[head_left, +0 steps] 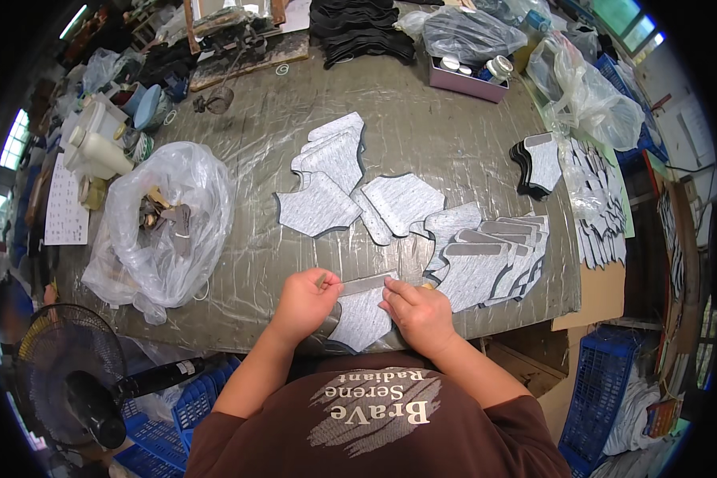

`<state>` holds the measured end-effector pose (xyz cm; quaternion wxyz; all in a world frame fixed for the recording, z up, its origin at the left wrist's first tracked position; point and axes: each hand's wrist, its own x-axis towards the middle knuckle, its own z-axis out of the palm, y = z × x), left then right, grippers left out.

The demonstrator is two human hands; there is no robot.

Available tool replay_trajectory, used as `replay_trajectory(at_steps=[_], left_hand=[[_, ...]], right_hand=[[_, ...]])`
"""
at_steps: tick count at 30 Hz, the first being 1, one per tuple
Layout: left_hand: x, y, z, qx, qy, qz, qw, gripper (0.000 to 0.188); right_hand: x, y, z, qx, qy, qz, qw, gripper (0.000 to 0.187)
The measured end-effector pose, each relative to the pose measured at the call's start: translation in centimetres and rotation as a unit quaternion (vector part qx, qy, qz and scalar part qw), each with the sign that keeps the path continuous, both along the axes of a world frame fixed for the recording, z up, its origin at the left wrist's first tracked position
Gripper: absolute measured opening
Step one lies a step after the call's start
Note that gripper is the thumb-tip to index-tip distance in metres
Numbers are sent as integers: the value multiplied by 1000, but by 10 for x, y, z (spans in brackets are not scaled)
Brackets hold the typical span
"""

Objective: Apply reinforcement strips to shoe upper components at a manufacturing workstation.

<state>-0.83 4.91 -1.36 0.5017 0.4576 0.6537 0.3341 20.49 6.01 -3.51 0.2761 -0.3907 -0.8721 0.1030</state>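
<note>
One light grey panel with a darker strip along its top is at the worktop's near edge. The left hand's fingers are pinched on a small brown piece by the strip's left end; the right hand's fingers clamp the panel's upper right corner. Overlapping panels lie to the right.
</note>
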Motion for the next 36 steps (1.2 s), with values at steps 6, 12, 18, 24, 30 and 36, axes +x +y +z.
replay_trajectory(at_steps=[6, 12, 18, 24, 30, 36], left_hand=[[2, 0, -1, 135, 179, -59, 973, 10], [6, -1, 7, 137, 348, -104, 922, 17], [10, -13, 5, 200, 303, -114, 925, 25], [14, -14, -9, 304, 294, -133, 896, 22], [9, -15, -4, 280, 250, -151, 914, 21], [11, -17, 7, 283, 253, -167, 910, 24]], right_hand=[[-1, 0, 1, -1, -1, -5, 1000, 18], [-1, 0, 2, -5, 5, -15, 1000, 18], [-6, 2, 4, -57, -12, -23, 998, 21], [-14, 8, 6, -88, -45, -57, 993, 19], [-7, 8, 12, -2, 59, 31, 998, 18], [-14, 7, 11, -15, 43, 29, 999, 15]])
